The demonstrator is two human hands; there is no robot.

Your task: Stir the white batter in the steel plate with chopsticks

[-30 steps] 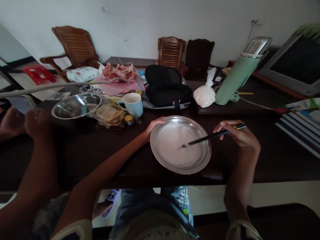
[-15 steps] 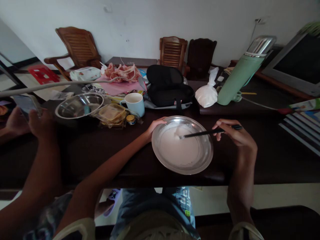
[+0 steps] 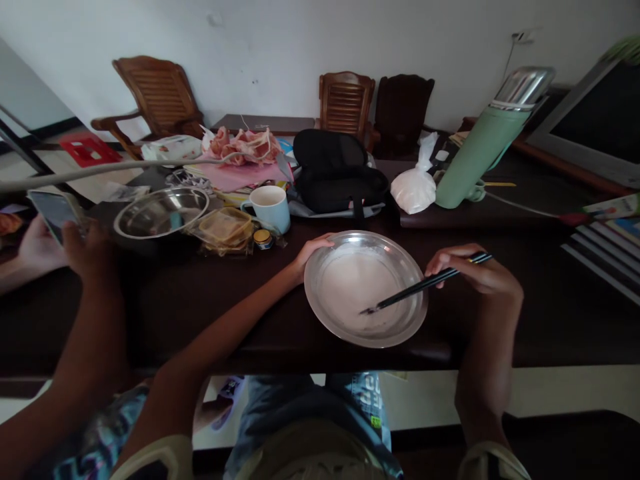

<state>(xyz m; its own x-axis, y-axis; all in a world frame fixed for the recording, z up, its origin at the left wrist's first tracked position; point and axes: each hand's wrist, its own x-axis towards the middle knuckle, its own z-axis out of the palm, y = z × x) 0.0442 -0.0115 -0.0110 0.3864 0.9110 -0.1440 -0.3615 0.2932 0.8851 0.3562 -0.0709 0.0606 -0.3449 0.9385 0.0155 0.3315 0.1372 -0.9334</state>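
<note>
A shallow steel basin (image 3: 417,320) stands near the front edge of the dark table, tilted slightly toward me. Whitish, smooth liquid (image 3: 350,287) covers its bottom. My left hand (image 3: 314,253) grips the basin's upper left rim, thumb on the inside and the other fingers mostly hidden. In my right hand (image 3: 463,267), to the right of the basin, is a pair of black chopsticks (image 3: 415,289). Their tips dip into the liquid near the lower middle of the basin. Beyond the basin sits a tied plastic bag of white powder (image 3: 414,190).
A green thermos (image 3: 485,150) stands beside the bag. Left of the basin are a light-blue mug (image 3: 273,208), a small jar (image 3: 263,239), plastic containers (image 3: 225,227) and an empty steel bowl (image 3: 145,223). A black case (image 3: 340,180) lies behind. At far left, another person's hands hold a phone (image 3: 55,210).
The chopsticks' tips have moved from the upper middle of the liquid down toward the lower edge, my right hand tilting with them. My left hand still keeps the basin's rim.
</note>
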